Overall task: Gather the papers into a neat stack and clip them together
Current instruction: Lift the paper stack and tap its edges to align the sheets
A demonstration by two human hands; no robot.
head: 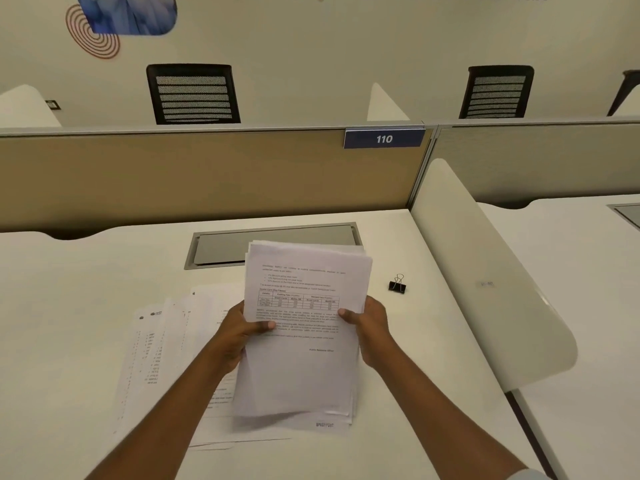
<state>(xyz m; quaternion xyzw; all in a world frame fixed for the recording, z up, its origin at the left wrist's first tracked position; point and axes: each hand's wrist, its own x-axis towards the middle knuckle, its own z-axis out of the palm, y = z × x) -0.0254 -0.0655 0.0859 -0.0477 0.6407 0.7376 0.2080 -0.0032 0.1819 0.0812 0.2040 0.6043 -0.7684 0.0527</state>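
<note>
i hold the papers (301, 341) — both hands' fingers (266, 325) clamped on their side edges; thin, floppy, slippery — binder clip (397, 284) lies right of them.

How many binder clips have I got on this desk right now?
1. A small black metal binder clip sits on the white desk, right of the held stack of printed papers, apart from it. More may be hidden under the loose sheets.

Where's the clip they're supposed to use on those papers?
The black binder clip sits on the white desk, to the right of the held stack of papers, beyond the right hand and near the curved side divider.
</note>
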